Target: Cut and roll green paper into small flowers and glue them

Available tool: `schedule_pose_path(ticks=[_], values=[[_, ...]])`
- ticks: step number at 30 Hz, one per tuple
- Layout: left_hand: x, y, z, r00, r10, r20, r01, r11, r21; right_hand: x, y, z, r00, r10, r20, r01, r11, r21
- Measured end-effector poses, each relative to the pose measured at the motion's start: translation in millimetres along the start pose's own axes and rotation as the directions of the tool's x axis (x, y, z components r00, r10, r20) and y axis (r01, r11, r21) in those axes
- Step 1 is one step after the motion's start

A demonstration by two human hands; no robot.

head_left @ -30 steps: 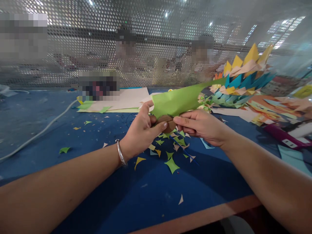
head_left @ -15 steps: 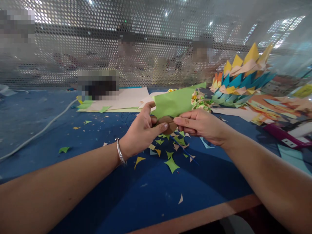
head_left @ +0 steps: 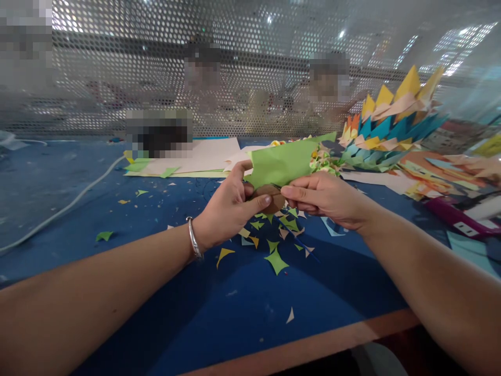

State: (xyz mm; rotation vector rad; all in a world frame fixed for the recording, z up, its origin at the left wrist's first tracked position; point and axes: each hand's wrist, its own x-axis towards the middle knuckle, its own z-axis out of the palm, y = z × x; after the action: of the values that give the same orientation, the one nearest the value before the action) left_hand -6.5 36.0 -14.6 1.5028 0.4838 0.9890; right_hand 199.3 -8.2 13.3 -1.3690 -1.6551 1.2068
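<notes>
My left hand is closed, its thumb pressing a round brown disc, which looks like cardboard, against a sheet of green paper. The sheet rises above the disc, its left edge cut in a curve. At the disc's right side my right hand is pinched shut. A thin dark line runs over the disc to its fingertips; whether it is a slim tool or a mark I cannot tell. Under both hands lie paper scraps, mostly green, with some yellow and pale pink.
A spiky folded-paper piece stands at the back right, beside loose paper strips. Pale sheets lie at the back. A purple-and-white power strip is on the right, a white cable on the left. A perforated screen closes the far side.
The view has shifted slightly. Both hands keep the same grip on the green paper and the disc, with little visible movement.
</notes>
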Motion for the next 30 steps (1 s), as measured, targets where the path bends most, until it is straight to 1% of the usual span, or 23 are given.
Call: schedule_pose_path(ticks=[3, 8, 10, 13, 15, 17, 19, 21, 23, 25, 26, 28, 30], values=[[0.1, 1.3, -0.1, 0.999, -0.044, 0.006, 0.044, 0.999, 0.022, -1.3, -1.8, 0.2, 1.0, -0.012, 0.0, 0.012, 1.0, -0.001], [1.4, 0.8, -0.1, 0.996, -0.042, -0.085, 0.049, 0.996, 0.081, -2.4, -2.2, 2.0, 0.999, -0.03, -0.041, 0.028, 0.999, -0.046], [1.5, 0.4, 0.4, 0.997, -0.048, -0.064, 0.052, 0.997, 0.063, -1.5, -1.1, 3.8, 0.994, -0.063, -0.086, 0.057, 0.996, -0.075], [0.8, 0.7, 1.6, 0.999, -0.04, 0.007, 0.04, 0.999, 0.023, 0.7, 1.3, 6.9, 0.975, -0.14, -0.172, 0.116, 0.983, -0.14], [0.2, 1.5, 2.3, 0.999, -0.032, 0.041, 0.031, 0.999, 0.019, 2.1, 2.9, 8.7, 0.967, -0.168, -0.192, 0.138, 0.977, -0.16], [-0.3, 2.5, 2.9, 0.998, -0.039, 0.047, 0.037, 0.998, 0.042, 2.9, 4.3, 10.1, 0.966, -0.175, -0.188, 0.146, 0.977, -0.158], [-0.9, 3.4, 4.0, 0.999, -0.051, 0.015, 0.05, 0.997, 0.055, 3.1, 5.0, 11.6, 0.963, -0.187, -0.193, 0.161, 0.976, -0.146], [-1.8, 4.5, 5.8, 0.994, -0.091, -0.056, 0.091, 0.996, 0.009, 3.0, 4.9, 13.4, 0.958, -0.2, -0.204, 0.181, 0.977, -0.108], [-3.5, 5.6, 8.4, 0.977, -0.173, -0.128, 0.16, 0.981, -0.105, 2.9, 4.1, 15.6, 0.949, -0.216, -0.228, 0.21, 0.976, -0.05], [-5.5, 6.8, 11.3, 0.953, -0.253, -0.167, 0.216, 0.953, -0.21, 3.1, 2.9, 17.8, 0.933, -0.242, -0.267, 0.251, 0.968, -0.002], [-6.5, 7.4, 12.6, 0.947, -0.271, -0.173, 0.227, 0.944, -0.239, 3.3, 2.3, 18.8, 0.924, -0.256, -0.284, 0.27, 0.963, 0.011], [-8.0, 8.5, 14.6, 0.949, -0.267, -0.168, 0.219, 0.941, -0.259, 3.7, 1.5, 20.1, 0.914, -0.275, -0.297, 0.293, 0.956, 0.018], [-8.3, 8.9, 15.5, 0.957, -0.242, -0.162, 0.195, 0.946, -0.26, 3.5, 1.1, 20.5, 0.917, -0.275, -0.288, 0.293, 0.956, 0.02]])
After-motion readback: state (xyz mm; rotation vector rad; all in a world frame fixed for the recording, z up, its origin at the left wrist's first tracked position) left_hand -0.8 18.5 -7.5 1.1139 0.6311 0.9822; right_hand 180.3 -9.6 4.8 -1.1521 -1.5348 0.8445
